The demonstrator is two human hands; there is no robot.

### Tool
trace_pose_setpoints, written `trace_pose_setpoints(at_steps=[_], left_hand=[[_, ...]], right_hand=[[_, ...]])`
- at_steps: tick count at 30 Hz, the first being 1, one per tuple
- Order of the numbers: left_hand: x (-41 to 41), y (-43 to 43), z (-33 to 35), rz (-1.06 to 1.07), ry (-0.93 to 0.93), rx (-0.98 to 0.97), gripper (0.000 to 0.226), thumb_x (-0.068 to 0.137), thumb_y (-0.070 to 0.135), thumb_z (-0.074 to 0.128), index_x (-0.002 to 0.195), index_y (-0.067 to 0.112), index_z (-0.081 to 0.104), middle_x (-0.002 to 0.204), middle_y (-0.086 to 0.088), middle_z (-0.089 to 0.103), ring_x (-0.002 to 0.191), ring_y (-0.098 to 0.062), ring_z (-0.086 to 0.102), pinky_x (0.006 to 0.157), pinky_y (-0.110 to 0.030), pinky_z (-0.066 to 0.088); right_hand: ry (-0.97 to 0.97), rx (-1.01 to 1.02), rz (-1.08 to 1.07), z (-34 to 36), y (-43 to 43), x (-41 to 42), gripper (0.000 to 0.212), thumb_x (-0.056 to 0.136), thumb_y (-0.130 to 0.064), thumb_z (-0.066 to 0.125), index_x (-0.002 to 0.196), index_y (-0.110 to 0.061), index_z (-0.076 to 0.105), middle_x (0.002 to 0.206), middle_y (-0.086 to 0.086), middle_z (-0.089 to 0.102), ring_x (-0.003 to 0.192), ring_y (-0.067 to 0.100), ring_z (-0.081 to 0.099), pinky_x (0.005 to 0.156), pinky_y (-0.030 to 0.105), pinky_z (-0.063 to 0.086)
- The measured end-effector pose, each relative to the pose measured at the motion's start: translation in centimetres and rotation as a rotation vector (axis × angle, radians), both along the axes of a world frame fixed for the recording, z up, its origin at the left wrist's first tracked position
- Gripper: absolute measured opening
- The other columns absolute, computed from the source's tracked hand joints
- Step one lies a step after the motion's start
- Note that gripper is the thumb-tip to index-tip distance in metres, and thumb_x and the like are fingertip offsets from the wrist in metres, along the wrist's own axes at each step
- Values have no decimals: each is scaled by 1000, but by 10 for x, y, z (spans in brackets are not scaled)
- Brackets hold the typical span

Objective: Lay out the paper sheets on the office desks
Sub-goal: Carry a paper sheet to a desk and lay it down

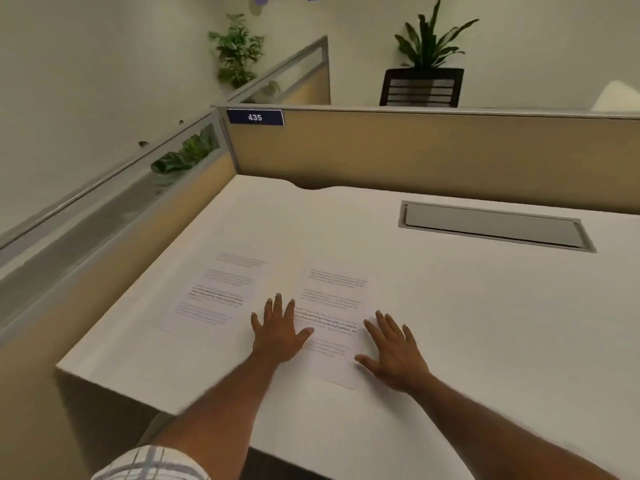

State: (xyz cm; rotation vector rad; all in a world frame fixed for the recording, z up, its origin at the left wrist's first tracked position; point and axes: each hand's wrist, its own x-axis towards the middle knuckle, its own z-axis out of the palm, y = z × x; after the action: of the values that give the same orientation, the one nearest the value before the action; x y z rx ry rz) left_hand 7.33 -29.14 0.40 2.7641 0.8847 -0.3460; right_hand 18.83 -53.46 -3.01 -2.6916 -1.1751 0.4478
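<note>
White surface (pixel 450 306) fills the centre of the frame and bears two printed sheets side by side. To seat the second sheet (pixel 332 327) well, smooth it evenly from both edges and square it parallel to the first sheet (pixel 214 292), centre left. The second sheet lies between the hands: left hand (pixel 277 336) flat, fingers spread, on its left edge; right hand (pixel 393 355) flat, fingers apart, at its right edge

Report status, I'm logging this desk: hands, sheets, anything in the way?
Left hand and right hand open, flat at edges of right sheet. Left sheet beside it on desk. Nothing blocking.
</note>
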Motion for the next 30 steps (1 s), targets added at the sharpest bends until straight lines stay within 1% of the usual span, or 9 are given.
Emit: trace_pose_setpoints(at_steps=[6, 9, 11, 12, 16, 19, 24, 26, 30], left_hand=[[20, 39, -8, 35, -32, -73, 90, 89, 72, 38, 156, 18, 10, 165, -10, -6, 152, -27, -4, 119, -57, 0], [26, 45, -10, 121, -58, -102, 88, 85, 71, 50, 149, 15, 29, 159, -13, 15, 146, -30, 16, 115, -52, 18], [28, 48, -11, 174, -76, -113, 83, 81, 71, 55, 139, 14, 43, 145, -12, 31, 134, -31, 32, 107, -48, 32], [30, 50, -11, 198, -85, -127, 81, 80, 71, 57, 136, 14, 46, 140, -11, 35, 129, -30, 36, 104, -47, 35], [39, 57, -11, 311, -82, -266, 76, 80, 69, 59, 133, 15, 53, 133, -12, 37, 126, -32, 38, 103, -47, 37], [46, 58, -9, 316, -80, -324, 65, 81, 65, 62, 128, 20, 60, 132, -12, 38, 124, -32, 40, 104, -46, 38], [51, 58, -7, 291, -163, -450, 51, 80, 53, 70, 119, 21, 64, 132, -9, 54, 124, -30, 50, 105, -45, 42], [55, 57, -5, 317, -217, -527, 53, 79, 48, 74, 120, 17, 61, 131, -9, 59, 122, -30, 54, 105, -43, 44], [58, 57, -2, 405, -288, -647, 62, 78, 37, 79, 127, 12, 52, 133, -13, 59, 120, -30, 57, 103, -39, 46]], right_hand=[[-8, 16, -136, -6, 28, -14, 84, 91, -72, 32, 157, -26, 8, 166, 3, -7, 153, 21, -6, 123, 46, 1], [14, -3, -160, -11, 35, -18, 87, 88, -75, 31, 157, -27, 9, 166, 2, -7, 153, 21, -6, 123, 45, 0], [12, -14, -170, -13, 36, -19, 89, 87, -77, 29, 157, -26, 9, 166, 2, -9, 153, 21, -7, 123, 45, 0], [7, -21, -172, -14, 36, -19, 89, 86, -77, 29, 157, -26, 9, 166, 2, -9, 153, 21, -7, 123, 44, 0], [6, -52, -178, -14, 38, -21, 89, 87, -77, 30, 157, -26, 7, 165, 2, -11, 153, 20, -9, 123, 44, -1], [11, -68, -184, -11, 39, -19, 89, 87, -77, 30, 157, -27, 6, 165, 2, -12, 153, 20, -9, 123, 44, 0], [27, -58, -201, -9, 40, -22, 89, 87, -76, 33, 157, -28, 7, 165, 0, -12, 152, 18, -10, 123, 43, -1], [31, -56, -200, -7, 40, -21, 89, 86, -76, 34, 157, -28, 8, 166, 0, -11, 152, 19, -10, 123, 43, -1], [40, -52, -190, -6, 38, -20, 89, 86, -75, 36, 157, -28, 10, 166, 0, -9, 153, 18, -8, 123, 43, 0]])
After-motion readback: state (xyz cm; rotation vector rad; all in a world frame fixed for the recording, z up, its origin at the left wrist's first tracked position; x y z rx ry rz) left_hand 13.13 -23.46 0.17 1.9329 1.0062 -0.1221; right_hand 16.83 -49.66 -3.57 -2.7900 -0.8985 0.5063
